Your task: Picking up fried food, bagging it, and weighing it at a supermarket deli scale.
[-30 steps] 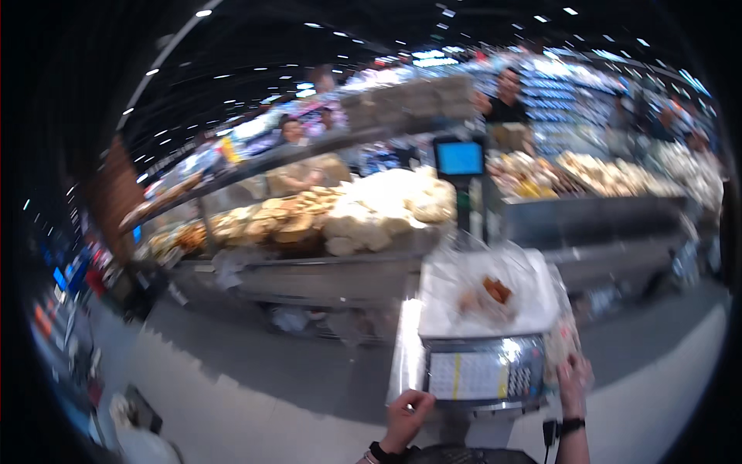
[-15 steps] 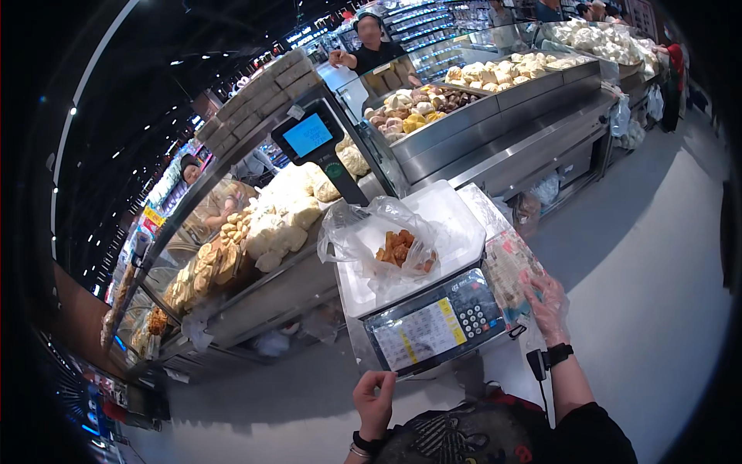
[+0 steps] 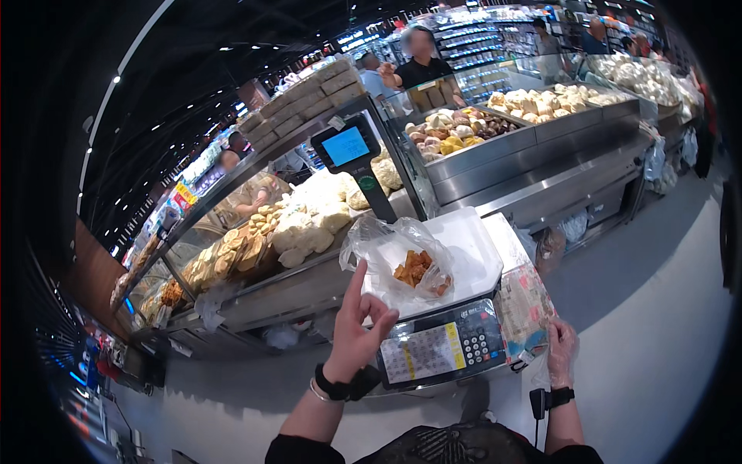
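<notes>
My left hand (image 3: 359, 325) is bare and raised over the near left corner of a weighing scale (image 3: 417, 356). Its index finger points up, the thumb stands apart and the other fingers are curled; it holds nothing. On the scale's white tray (image 3: 471, 240) sits a clear plastic bag (image 3: 379, 240), its mouth spread, with orange-brown food pieces (image 3: 414, 267) inside. My right hand (image 3: 562, 349), in a clear plastic glove, is beside the right edge of a printed cardboard box (image 3: 524, 305). Its fingers are curled in, with nothing visible in them.
A display screen (image 3: 345, 145) stands on a post behind the tray. Left is a glass-fronted case with pale buns (image 3: 305, 228); farther right, a steel counter (image 3: 525, 166) carries assorted buns (image 3: 456, 131). Behind the counter a person in black (image 3: 423, 69) raises a hand.
My left hand has risen from the near edge toward the scale, and its index finger has straightened. My right hand has drawn back off the box and its fingers have curled. The view has shifted.
</notes>
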A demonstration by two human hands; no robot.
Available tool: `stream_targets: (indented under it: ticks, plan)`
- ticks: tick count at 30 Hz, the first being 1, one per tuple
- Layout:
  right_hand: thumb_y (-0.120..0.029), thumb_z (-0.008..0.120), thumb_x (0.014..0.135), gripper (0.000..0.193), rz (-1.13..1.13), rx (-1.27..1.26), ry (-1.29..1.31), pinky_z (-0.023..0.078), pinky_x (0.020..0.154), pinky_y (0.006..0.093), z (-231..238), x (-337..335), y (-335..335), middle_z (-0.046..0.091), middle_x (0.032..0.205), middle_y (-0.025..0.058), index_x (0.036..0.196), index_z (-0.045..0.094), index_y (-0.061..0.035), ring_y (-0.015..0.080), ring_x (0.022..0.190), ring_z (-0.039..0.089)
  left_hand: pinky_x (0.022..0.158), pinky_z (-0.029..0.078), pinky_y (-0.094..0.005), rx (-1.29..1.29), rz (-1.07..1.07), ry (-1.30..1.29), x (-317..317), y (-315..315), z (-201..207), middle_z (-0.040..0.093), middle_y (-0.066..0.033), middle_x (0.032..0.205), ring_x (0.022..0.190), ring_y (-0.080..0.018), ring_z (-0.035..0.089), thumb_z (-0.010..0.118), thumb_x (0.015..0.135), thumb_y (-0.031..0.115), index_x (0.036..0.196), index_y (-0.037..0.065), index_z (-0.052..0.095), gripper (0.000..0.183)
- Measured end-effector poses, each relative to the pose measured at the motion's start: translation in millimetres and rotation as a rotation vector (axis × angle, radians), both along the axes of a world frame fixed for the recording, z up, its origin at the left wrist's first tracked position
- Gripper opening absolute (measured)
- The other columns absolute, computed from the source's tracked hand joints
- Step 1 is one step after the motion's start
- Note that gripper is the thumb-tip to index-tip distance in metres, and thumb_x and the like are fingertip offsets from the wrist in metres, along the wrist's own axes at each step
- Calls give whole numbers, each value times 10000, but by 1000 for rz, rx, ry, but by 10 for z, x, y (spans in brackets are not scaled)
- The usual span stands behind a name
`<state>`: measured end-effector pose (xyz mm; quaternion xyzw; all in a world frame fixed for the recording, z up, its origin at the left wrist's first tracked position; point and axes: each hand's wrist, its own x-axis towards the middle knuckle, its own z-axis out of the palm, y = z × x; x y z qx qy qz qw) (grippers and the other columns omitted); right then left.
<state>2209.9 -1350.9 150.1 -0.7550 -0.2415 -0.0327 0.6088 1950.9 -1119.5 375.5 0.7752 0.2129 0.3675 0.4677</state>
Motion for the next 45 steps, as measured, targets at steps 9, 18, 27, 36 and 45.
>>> stream_targets:
  ticks: [9, 18, 27, 36, 45]
  plan:
    - [-136, 638, 850, 177, -76, -65, 116, 408, 606, 286, -131, -39, -372, 512, 687, 50, 733, 556, -31, 149, 646, 483, 620, 433, -218, -93, -122, 45, 529, 360, 669, 574, -15, 792, 716, -76, 544, 627, 866, 73, 1490, 112, 36, 860]
    - [-231, 648, 850, 224, -128, -250, 108, 404, 544, 322, 68, -4, -365, 524, 643, 90, 764, 583, -35, 187, 580, 495, 529, 388, -239, 144, -397, 447, 717, -433, 0, 560, -35, 624, 574, -88, 510, 689, 820, 80, 757, 4, 627, 116]
    - [-234, 689, 820, 248, -163, -329, 265, 394, 529, 293, -275, -250, -731, 508, 616, 70, 720, 581, -34, 164, 553, 472, 657, 468, -382, 687, -484, 573, 1497, -498, -1213, 593, -120, 785, 752, -300, 591, 652, 754, 78, 799, 24, 663, 72]
    - [-132, 671, 802, 231, 38, -208, -13, 388, 533, 340, -367, 308, -728, 480, 613, 83, 661, 514, -38, 211, 566, 471, 757, 424, -375, 1445, -306, 1255, 2788, -197, -2179, 632, -81, 883, 962, -252, 538, 521, 814, 134, 977, -1, 670, 259]
    - [-88, 684, 784, 231, 70, -206, 164, 388, 553, 307, -389, 1435, -1208, 499, 634, 66, 658, 497, -35, 188, 591, 470, 775, 347, -348, 1556, -228, 1227, 2948, -261, -2143, 598, 0, 739, 855, -197, 509, 571, 746, 193, 715, 145, 692, 134]
